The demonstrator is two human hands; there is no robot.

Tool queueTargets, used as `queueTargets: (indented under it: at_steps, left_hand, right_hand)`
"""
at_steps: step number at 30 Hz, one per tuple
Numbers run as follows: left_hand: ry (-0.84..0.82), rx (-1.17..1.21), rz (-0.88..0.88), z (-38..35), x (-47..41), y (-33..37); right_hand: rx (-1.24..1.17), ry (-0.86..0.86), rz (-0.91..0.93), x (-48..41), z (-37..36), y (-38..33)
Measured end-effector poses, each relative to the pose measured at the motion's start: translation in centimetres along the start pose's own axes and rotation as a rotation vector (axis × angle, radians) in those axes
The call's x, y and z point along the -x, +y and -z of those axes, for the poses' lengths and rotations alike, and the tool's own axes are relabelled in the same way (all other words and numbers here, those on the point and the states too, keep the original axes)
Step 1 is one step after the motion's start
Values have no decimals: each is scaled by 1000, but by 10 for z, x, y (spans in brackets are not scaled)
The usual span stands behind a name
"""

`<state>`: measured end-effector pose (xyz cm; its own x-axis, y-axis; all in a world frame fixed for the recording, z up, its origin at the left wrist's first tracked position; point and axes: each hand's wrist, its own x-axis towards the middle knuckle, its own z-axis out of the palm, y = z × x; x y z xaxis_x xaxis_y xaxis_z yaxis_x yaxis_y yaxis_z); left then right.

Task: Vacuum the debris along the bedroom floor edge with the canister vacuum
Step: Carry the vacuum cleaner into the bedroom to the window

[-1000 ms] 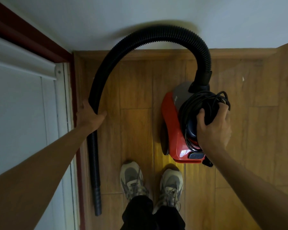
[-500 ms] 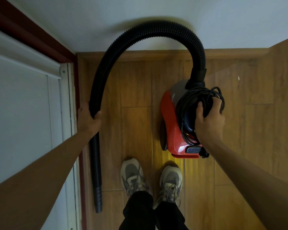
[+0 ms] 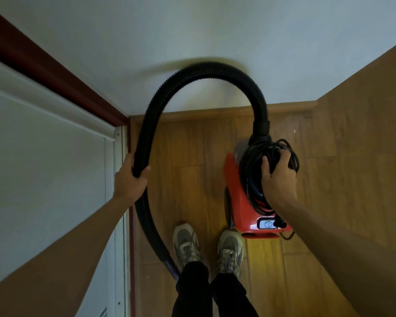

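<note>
Gripping the coiled cord [image 3: 256, 161] atop the red vacuum [image 3: 240, 202], right hand [image 3: 278, 177] curled round it, vacuum just ahead of the shoes [image 3: 185, 241] over the wood plank floor [image 3: 192, 145], left hand [image 3: 129, 179] wrapped round the black hose [image 3: 206, 69] arching before the pale wall [image 3: 192, 30], baseboard [image 3: 215, 112] behind, white door [image 3: 44, 168] and dark red frame [image 3: 55, 74] at left.

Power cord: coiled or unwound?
Coiled. The black cord lies bundled in loops on top of the red canister, and the right hand grips the bundle. Whether it is plugged in: cannot tell.
</note>
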<state>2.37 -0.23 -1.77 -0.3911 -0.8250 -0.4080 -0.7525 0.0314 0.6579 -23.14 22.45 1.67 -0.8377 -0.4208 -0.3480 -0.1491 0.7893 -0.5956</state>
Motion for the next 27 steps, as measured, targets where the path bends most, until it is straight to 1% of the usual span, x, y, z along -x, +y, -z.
queueTargets:
  at_steps: [5,11,16,23,27]
  left_hand:
    - [-1,-11,-118,23,31,65]
    - [-47,27,-204,46,64,133]
    - [-78,41,-271,57,86,189]
    - [-122,-44,-384,82,129,284]
    - [-118,-41,-446,112,165,347]
  right_hand:
    - [9,75,-2,21,62,-21]
    - [31,161,7,47,125,-44]
    - [64,265,-14,73,180,-58]
    - [7,422,-65,130,284,-92]
    - [-24,510,-58,173,351,-114]
